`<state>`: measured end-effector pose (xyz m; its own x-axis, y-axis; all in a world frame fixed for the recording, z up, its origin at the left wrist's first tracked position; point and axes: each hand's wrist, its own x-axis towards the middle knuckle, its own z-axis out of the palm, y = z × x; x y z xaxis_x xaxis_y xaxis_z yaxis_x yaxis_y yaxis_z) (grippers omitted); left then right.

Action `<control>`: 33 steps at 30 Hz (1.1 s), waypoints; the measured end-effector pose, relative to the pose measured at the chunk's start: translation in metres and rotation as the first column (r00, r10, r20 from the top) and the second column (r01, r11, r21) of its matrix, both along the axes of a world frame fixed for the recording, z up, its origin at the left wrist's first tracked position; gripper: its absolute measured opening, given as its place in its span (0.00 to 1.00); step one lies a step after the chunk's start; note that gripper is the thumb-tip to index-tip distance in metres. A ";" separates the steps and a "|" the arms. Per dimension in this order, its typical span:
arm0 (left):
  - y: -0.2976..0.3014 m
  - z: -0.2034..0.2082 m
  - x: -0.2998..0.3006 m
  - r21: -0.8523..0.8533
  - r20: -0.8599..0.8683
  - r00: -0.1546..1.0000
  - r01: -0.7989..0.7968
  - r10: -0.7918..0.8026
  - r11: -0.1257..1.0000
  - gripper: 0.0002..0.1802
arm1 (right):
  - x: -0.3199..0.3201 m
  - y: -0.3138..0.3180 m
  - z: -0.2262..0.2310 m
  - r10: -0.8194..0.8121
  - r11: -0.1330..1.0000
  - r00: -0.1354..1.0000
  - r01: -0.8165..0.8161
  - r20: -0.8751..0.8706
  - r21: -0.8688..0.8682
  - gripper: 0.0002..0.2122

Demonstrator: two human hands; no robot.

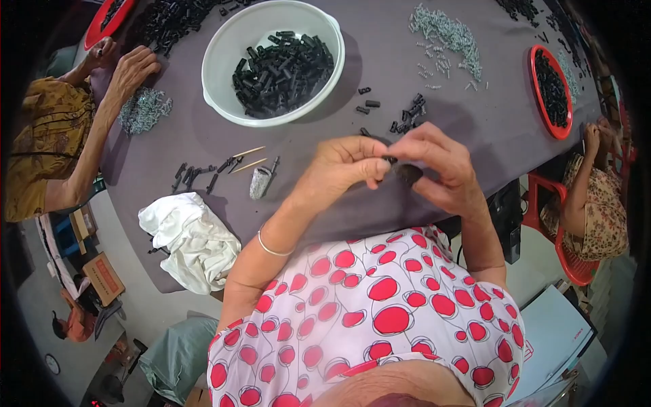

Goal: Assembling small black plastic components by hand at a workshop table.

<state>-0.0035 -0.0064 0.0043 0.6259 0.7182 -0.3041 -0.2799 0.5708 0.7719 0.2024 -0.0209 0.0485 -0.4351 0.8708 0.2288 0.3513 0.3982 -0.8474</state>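
Note:
My left hand point(342, 164) pinches a small black plastic piece point(390, 160) between thumb and forefinger, above the near part of the table. The fingertips of my right hand point(444, 166) are closed at the other end of that piece and partly hide it. A dark rounded object point(409, 174) shows under my right fingers; its kind is unclear. Just beyond my hands lies a small group of short black plastic tubes point(409, 115). To the left of my left hand rest a grey fabric-like sleeve point(260, 183) and two thin wooden sticks point(249, 165).
A white basin point(210, 68) of black tubes stands at the far left. Metal springs point(447, 37) are heaped at the far right, near a red tray point(568, 125). A white cloth point(190, 237) covers the near-left edge. Other people sit at both sides, one person's hand point(137, 68) beside more springs.

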 end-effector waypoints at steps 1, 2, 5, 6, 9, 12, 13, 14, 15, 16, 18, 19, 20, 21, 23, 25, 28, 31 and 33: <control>0.001 0.001 -0.001 -0.016 -0.004 0.999 0.048 -0.048 0.999 0.12 | 0.000 0.000 0.001 0.039 0.999 0.999 -0.040 -0.006 -0.028 0.22; 0.002 0.001 -0.002 -0.032 -0.008 0.995 0.096 -0.096 0.995 0.12 | 0.001 0.001 0.000 0.057 0.998 0.998 -0.057 -0.014 0.005 0.20; 0.001 -0.002 -0.003 -0.048 0.054 0.989 0.138 -0.135 0.989 0.12 | 0.004 0.001 0.004 0.116 0.993 0.993 -0.116 0.002 0.003 0.19; 0.002 -0.002 -0.003 -0.047 0.085 0.985 0.154 -0.149 0.987 0.12 | 0.004 0.001 0.003 0.110 0.994 0.994 -0.110 -0.005 0.005 0.18; 0.003 -0.002 -0.006 -0.036 0.104 0.983 0.159 -0.154 0.987 0.13 | 0.001 0.003 0.004 0.110 0.994 0.994 -0.110 0.002 0.023 0.18; 0.006 0.002 -0.008 -0.023 0.104 0.985 0.138 -0.135 0.990 0.12 | -0.004 0.009 0.003 0.109 0.994 0.992 -0.110 -0.071 -0.006 0.17; 0.006 0.001 -0.010 -0.026 0.104 0.986 0.134 -0.131 0.991 0.12 | -0.002 0.016 0.003 0.085 0.995 0.992 -0.089 -0.093 -0.046 0.16; 0.006 0.000 -0.011 -0.042 0.149 0.977 0.159 -0.151 0.986 0.11 | 0.000 0.024 0.004 0.060 0.994 0.992 -0.070 -0.113 -0.087 0.15; 0.006 -0.001 -0.013 -0.058 0.194 0.966 0.185 -0.170 0.981 0.10 | -0.003 0.029 -0.002 -0.068 0.992 0.994 0.058 -0.088 -0.111 0.14; 0.006 0.001 -0.012 -0.057 0.197 0.966 0.184 -0.169 0.981 0.10 | -0.006 0.032 -0.005 -0.067 0.992 0.994 0.057 -0.085 -0.110 0.14; 0.005 0.007 -0.007 -0.001 0.154 0.934 0.325 -0.321 0.946 0.09 | -0.016 0.039 -0.013 -0.148 0.986 0.983 0.139 0.106 0.088 0.12; 0.004 0.007 -0.006 -0.008 0.154 0.925 0.353 -0.347 0.936 0.08 | -0.021 0.041 -0.022 -0.157 0.981 0.970 0.131 0.188 0.141 0.11; 0.003 0.005 -0.006 -0.008 0.155 0.926 0.349 -0.343 0.937 0.08 | -0.026 0.044 -0.026 -0.153 0.982 0.970 0.127 0.189 0.141 0.11; 0.002 0.003 -0.005 -0.004 0.151 0.929 0.343 -0.338 0.939 0.09 | -0.031 0.046 -0.029 -0.189 0.966 0.940 0.125 0.284 0.228 0.11; 0.003 0.001 -0.006 0.001 0.148 0.933 0.333 -0.329 0.943 0.09 | -0.037 0.050 -0.035 -0.227 0.943 0.900 0.108 0.372 0.314 0.11; 0.005 0.000 -0.006 -0.006 0.153 0.937 0.319 -0.314 0.948 0.10 | -0.039 0.052 -0.038 -0.293 0.920 0.811 0.093 0.507 0.381 0.11; 0.005 -0.001 -0.006 0.011 0.157 0.938 0.311 -0.308 0.950 0.10 | -0.041 0.051 -0.040 -0.310 0.904 0.784 0.068 0.539 0.421 0.13; 0.005 0.001 -0.007 0.003 0.122 0.945 0.306 -0.304 0.952 0.10 | -0.036 0.047 -0.034 -0.331 0.868 0.817 0.068 0.472 0.492 0.14; 0.006 -0.002 -0.006 0.004 0.132 0.952 0.278 -0.276 0.961 0.10 | -0.027 0.045 -0.032 -0.305 0.907 0.889 0.162 0.342 0.389 0.14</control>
